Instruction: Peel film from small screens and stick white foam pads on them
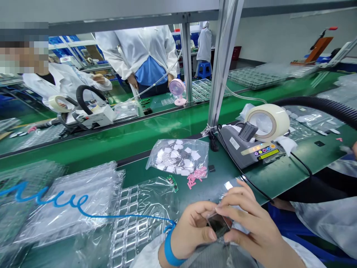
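- Here's a bright workshop: a green bench (295, 169) up front, a green divider (167, 128) across it, aluminium posts rising, people in white coats beyond.
- Writing watch: the grey tape dispenser (241, 158) wears a white label (234, 143) and a yellow strip (268, 154), both printed too small to read; an amber display glows beside a row of coloured buttons (264, 150).
- Centre stage, one small square framed part (219, 224), dark-faced, held low above the bench's near side, between the hands.
- Left hand (192, 227): thumb and curled fingers pinching the part's left side, one blue wrist strap (170, 248) on, its coiled cord (61, 199) running off left.
- Right hand (255, 225): thumb and fingertips pinching the opposite side, with one small white piece (228, 185) just beyond.
- Counting up: two tape rolls, one large on the near dispenser (281, 121), another across the divider (52, 103); one pink fan (177, 89); one clear bag (178, 156) of many white pieces; one little circuit board (173, 183); a cluster of pink pieces (196, 176).
- Edges now: the bench edge slants away up to the right, a neighbour's sleeve (326, 214) beyond it; clear trays (126, 223) crowd the left, while green surface shows between bag and dispenser.
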The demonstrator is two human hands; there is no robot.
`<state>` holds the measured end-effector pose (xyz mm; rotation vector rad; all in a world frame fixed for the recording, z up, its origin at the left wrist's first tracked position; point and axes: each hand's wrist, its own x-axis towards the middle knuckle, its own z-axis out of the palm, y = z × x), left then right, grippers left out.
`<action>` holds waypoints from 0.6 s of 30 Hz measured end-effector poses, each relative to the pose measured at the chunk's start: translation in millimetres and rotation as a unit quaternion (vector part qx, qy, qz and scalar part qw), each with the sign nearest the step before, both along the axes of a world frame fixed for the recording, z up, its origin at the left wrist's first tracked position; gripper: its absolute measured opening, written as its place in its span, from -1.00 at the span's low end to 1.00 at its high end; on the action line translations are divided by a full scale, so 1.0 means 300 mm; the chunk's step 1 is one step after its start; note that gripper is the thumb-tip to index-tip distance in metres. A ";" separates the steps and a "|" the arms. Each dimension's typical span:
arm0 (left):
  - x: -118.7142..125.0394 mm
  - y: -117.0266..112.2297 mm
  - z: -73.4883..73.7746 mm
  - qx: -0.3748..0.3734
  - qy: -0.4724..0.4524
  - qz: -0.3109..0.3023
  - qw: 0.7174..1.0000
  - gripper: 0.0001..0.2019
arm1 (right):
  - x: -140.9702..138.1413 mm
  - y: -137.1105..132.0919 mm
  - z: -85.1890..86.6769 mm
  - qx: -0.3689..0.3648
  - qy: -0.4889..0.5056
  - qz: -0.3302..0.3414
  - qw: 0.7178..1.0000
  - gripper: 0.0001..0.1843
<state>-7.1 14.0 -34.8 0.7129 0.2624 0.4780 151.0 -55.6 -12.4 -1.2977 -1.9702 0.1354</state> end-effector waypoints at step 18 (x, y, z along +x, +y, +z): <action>-0.074 -0.039 -0.028 -0.077 -0.059 -0.004 0.995 -0.63 | -0.027 0.225 -0.209 -0.321 -0.063 -0.124 0.937 -0.80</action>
